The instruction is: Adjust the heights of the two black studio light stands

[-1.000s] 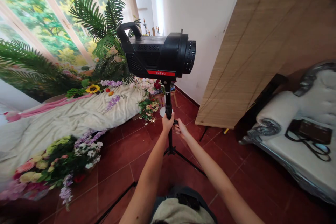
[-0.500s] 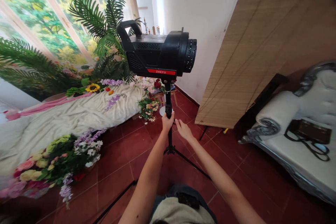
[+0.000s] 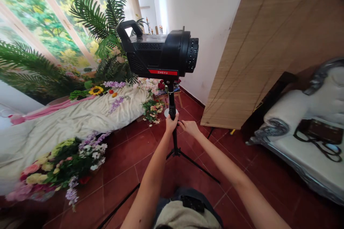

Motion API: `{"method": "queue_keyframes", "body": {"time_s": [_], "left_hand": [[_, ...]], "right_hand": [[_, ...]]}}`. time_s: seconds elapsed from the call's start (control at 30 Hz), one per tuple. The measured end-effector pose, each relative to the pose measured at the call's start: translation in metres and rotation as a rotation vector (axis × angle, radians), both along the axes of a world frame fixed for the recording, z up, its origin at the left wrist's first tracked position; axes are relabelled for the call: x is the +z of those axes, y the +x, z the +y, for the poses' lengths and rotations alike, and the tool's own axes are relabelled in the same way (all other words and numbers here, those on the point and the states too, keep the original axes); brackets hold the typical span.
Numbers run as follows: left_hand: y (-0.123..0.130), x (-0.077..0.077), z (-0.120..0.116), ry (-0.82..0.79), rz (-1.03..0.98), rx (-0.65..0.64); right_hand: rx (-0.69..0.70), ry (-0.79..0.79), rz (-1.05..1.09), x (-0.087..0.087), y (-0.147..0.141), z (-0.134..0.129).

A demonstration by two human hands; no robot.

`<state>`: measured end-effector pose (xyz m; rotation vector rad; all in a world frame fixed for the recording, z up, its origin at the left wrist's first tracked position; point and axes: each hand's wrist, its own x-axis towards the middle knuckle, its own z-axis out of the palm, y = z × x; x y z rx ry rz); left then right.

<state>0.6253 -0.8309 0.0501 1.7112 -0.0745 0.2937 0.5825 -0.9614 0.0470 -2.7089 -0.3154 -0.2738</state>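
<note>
A black studio light (image 3: pixel 153 55) with a red label reading ZHEYU and a top handle sits on a black light stand (image 3: pixel 175 143). My left hand (image 3: pixel 171 123) is wrapped round the stand's pole below the light. Just to the right of the pole, my right hand (image 3: pixel 189 127) has its fingertips closed on a small dark tightening knob (image 3: pixel 178 123). The knob is mostly hidden by the fingers. The stand's legs spread over the floor, one to the right and one towards the lower left.
Left lies a cream cloth (image 3: pixel 91 114) with flowers, beside a bouquet (image 3: pixel 53 168) and palm leaves (image 3: pixel 94 18). A leaning bamboo blind (image 3: pixel 231 64) stands right of the stand. Further right is a white sofa (image 3: pixel 285 109) with a brown bag (image 3: pixel 324 131). The floor (image 3: pixel 118 179) has red tiles.
The light and my hands shift very slightly in view. My right hand has turned a little at the knob, its back more level. My left hand keeps its hold on the pole.
</note>
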Motion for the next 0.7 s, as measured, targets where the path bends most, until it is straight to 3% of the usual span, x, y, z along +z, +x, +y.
{"method": "queue_keyframes", "body": {"time_s": [0.1, 0.23, 0.37, 0.57, 0.7], "left_hand": [[-0.001, 0.001, 0.001, -0.006, 0.028, -0.035], [-0.001, 0.001, 0.001, -0.033, 0.020, -0.056], [-0.001, 0.000, 0.001, -0.050, 0.001, -0.062], [0.000, 0.000, 0.001, -0.048, 0.088, -0.038], [-0.009, -0.002, 0.001, -0.039, 0.066, -0.013]], "right_hand": [[-0.044, 0.100, -0.027, -0.015, 0.003, 0.005], [-0.111, 0.357, -0.030, -0.025, 0.005, 0.014], [-0.077, 0.635, 0.006, -0.023, 0.007, 0.016], [-0.033, 0.705, 0.126, -0.015, 0.004, 0.013], [-0.039, 0.863, 0.253, -0.013, -0.004, 0.020]]}}
